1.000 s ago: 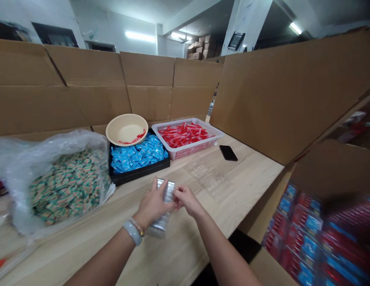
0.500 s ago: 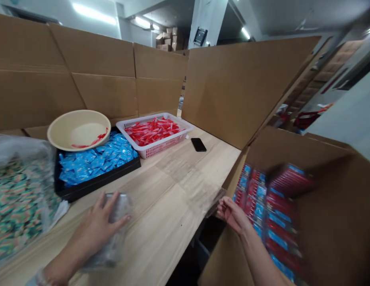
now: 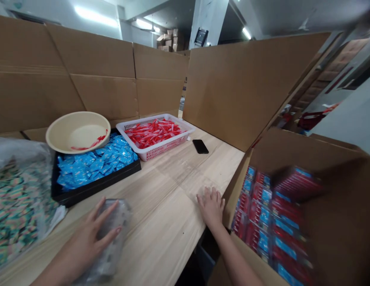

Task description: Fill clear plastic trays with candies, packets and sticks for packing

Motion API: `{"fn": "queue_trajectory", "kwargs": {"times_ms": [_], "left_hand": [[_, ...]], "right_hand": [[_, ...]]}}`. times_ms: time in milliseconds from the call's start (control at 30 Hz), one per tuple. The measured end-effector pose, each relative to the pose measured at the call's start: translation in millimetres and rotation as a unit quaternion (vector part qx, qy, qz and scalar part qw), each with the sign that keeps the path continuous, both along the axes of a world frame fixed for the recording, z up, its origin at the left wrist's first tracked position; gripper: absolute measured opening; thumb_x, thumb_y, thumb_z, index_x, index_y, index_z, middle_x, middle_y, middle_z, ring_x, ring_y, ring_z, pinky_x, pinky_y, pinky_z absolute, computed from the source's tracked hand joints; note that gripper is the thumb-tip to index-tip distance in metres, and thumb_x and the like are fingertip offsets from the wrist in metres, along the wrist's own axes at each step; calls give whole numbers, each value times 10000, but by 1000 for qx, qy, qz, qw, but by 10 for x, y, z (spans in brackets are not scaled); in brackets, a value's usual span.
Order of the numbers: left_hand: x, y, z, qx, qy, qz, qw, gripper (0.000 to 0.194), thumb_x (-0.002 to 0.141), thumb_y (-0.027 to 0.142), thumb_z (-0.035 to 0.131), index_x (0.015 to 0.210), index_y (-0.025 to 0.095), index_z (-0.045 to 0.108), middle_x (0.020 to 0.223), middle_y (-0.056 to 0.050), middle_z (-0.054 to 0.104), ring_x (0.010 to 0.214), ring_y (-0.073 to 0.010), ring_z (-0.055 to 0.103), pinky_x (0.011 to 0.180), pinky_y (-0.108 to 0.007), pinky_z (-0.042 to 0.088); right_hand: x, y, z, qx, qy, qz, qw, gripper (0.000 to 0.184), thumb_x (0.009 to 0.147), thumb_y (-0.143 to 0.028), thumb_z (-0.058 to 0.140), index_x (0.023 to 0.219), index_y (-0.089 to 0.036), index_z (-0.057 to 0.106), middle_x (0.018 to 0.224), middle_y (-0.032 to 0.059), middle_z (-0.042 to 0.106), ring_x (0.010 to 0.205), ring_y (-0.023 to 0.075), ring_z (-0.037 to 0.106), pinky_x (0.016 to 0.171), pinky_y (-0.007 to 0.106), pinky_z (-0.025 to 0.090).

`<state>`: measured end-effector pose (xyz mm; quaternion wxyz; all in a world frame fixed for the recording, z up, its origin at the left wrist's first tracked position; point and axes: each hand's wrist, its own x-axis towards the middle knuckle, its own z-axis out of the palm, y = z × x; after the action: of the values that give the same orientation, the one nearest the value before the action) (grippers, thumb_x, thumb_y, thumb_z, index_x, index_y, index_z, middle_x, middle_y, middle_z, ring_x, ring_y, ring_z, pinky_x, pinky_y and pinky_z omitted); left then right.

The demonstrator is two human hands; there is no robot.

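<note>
Near the front left of the table, my left hand lies with fingers spread on the left side of a clear plastic blister pack, which may be a stack of several. Motion blurs part of it. My right hand is stretched out flat at the table's right edge, fingers a little apart, with nothing visible in it. Just right of it stands an open cardboard box holding rows of packaged red items with blue labels.
Behind the hands are a black tray of blue sachets, a cream basin resting on it, and a white basket of red-and-clear pieces. A phone lies farther right. A plastic bag of small green-and-pink packets sits left. Cardboard walls enclose the table.
The view has swung right. My right hand left the blister pack, held a clear film at the table's edge, and now lies flat on the tabletop without it. My left hand stays on the pack.
</note>
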<state>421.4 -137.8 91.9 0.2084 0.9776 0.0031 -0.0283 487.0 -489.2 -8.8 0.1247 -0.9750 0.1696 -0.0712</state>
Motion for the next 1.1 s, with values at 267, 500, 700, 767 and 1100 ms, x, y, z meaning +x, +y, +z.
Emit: {"fn": "queue_trajectory", "kwargs": {"times_ms": [267,500,700,767,1100], "left_hand": [[-133,-36,2,-18,39,29,999,781,642,541,509,1317,239,257,1413,-68,161,1233,-286,284,975,-386,297],[-140,-67,61,-70,53,60,994,822,614,531,559,1319,271,227,1402,-118,158,1216,-271,319,917,-361,340],[-193,-57,95,-79,41,66,994,829,599,512,588,1314,267,249,1400,-127,161,1193,-289,349,923,-356,326],[-222,-80,109,-82,32,60,994,807,608,500,584,1309,252,270,1394,-129,178,1200,-292,336,937,-362,313],[-437,438,16,-45,-12,132,990,718,673,508,501,1289,185,321,1351,-123,248,1210,-283,312,985,-381,277]], "right_hand": [[-180,1298,521,529,-34,161,832,359,718,-518,456,854,-187,487,802,74,566,754,196,534,648,335,428],[-426,2338,421,822,119,192,523,381,576,-433,670,631,-199,374,478,-92,370,409,48,328,404,161,249],[-402,2224,496,790,147,221,554,322,614,-434,616,649,-208,390,459,-97,407,361,57,369,364,170,302],[-407,2245,597,710,147,258,638,268,650,-403,573,617,-204,397,396,-102,394,301,60,351,308,167,267],[-154,1542,267,758,-22,110,642,271,647,-403,576,622,-209,388,502,-72,437,412,79,456,433,216,421]]}}
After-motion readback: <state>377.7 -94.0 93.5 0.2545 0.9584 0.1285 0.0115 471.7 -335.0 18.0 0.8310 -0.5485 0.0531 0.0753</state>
